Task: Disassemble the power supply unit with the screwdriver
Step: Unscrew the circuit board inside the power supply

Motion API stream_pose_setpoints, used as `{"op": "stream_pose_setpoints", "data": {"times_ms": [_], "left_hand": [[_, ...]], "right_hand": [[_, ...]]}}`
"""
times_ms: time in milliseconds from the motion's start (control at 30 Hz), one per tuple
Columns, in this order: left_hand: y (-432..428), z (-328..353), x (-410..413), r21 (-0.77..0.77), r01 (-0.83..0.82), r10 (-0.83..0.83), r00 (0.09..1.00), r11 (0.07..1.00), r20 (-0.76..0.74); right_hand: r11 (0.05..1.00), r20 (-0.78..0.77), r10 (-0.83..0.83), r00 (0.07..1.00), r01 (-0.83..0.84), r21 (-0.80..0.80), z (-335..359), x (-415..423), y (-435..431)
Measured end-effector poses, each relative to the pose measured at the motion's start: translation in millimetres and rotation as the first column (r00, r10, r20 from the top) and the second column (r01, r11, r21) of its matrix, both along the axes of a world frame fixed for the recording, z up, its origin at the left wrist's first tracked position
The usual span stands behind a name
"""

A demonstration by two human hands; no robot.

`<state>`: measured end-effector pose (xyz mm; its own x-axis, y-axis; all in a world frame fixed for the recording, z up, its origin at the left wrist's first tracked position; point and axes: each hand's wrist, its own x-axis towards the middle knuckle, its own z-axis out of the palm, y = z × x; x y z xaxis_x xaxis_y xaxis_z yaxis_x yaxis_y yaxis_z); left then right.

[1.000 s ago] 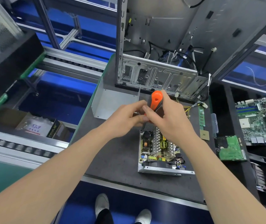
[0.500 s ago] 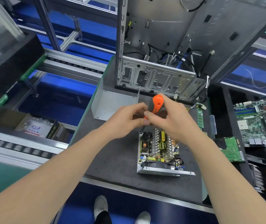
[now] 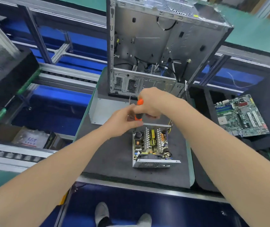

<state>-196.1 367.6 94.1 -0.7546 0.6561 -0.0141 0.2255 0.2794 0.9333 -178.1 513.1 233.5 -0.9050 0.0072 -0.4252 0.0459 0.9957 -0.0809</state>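
Head view: the right hand (image 3: 150,104) has its fingers curled round the orange handle of the screwdriver (image 3: 140,102), and the fingers of the left hand (image 3: 122,122) pinch its lower end. Both hands are over the far edge of the open power supply unit (image 3: 150,143), which lies on the table (image 3: 111,154)

Open-topped power supply unit (image 3: 152,145) flat on dark mat (image 3: 111,154), orange-handled screwdriver (image 3: 140,102) near-upright over its far edge.

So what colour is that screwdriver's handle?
The screwdriver handle is orange and black; head view.
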Motion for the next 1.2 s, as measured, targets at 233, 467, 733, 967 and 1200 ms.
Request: {"op": "stream_pose_setpoints", "data": {"times_ms": [233,467,733,967,1200], "left_hand": [[1,13,-4,0.033,0.004,-0.006,0.997,0.999,0.075],[5,17,1,-0.033,-0.034,0.034,0.999,0.999,0.025],[5,5,5,-0.058,-0.067,0.070,0.996,0.996,0.055],[6,-6,-3,0.007,0.000,-0.001,0.998,1.000,0.062],[2,-6,-7,-0.019,0.041,-0.041,0.999,0.999,0.035]], "right_hand": [[0.818,0.013,0.573,0.820,-0.572,0.065,2,-2,11],[0.829,-0.059,0.558,0.828,-0.558,0.019,-1,9,19],[0.980,-0.075,0.129,0.989,-0.116,0.159,-7,8,-11],[0.955,-0.052,0.287,0.956,-0.282,0.092,-2,7,2],[0.751,-0.018,0.651,0.759,-0.641,0.158,0,7,5]]}}
